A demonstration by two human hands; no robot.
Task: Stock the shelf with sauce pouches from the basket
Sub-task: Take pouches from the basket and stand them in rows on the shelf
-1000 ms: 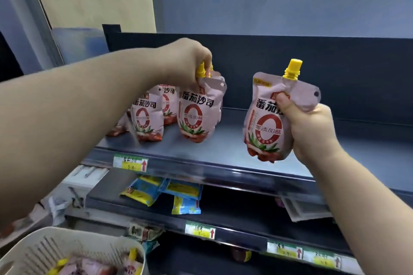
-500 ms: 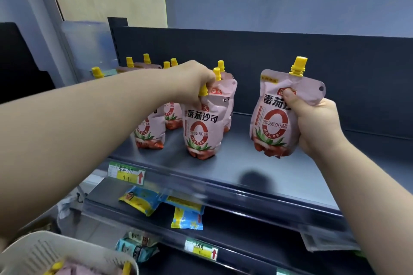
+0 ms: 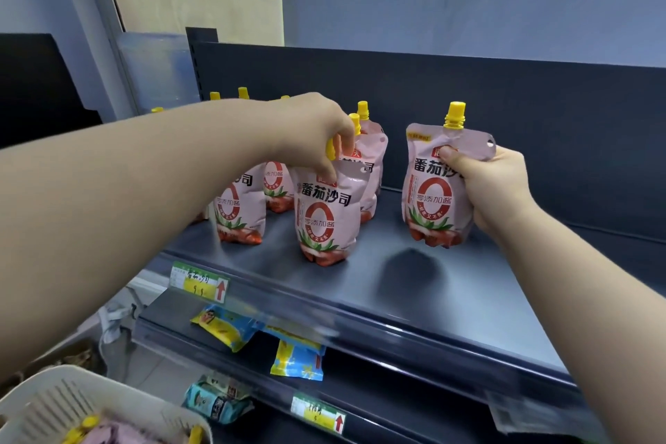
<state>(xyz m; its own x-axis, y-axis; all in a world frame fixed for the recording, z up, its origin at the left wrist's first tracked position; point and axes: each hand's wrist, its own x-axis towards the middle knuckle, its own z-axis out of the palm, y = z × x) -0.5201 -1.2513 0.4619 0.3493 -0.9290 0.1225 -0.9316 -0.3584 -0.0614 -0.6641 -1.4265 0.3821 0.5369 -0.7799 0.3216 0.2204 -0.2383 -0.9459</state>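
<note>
The left hand [image 3: 317, 130] reached over the dark shelf [image 3: 414, 285] and pinched the yellow cap of a pink sauce pouch [image 3: 324, 220], its fingers [image 3: 333, 169] closed on the spout and top edge. That pouch stood upright near the front of the shelf, its base touching the shelf surface as far as could be told. The right hand [image 3: 493, 187] held a second pouch [image 3: 432, 191] at about three o'clock from the first, well apart from it. Its thumb pressed across the front of the pack just under the yellow cap and its other fingers wrapped round the right side and back, so the grip was firmly closed. This second pouch hung upright a little above the shelf, with a soft shadow under it.

Behind the left hand, toward eleven and twelve o'clock, more pouches [image 3: 239, 209] of the same kind stood on the shelf, some partly hidden by the forearm, their yellow caps showing above it. A green and yellow price tag [image 3: 200, 281] with a red arrow sat on the shelf's front rail at about seven o'clock from the left pouch. On the lower shelf lay blue and yellow packets [image 3: 297, 359]. The pale slotted basket [image 3: 72, 404] sat at the bottom left corner of the view, at roughly seven o'clock, with a few more pink pouches and yellow caps inside it.
</note>
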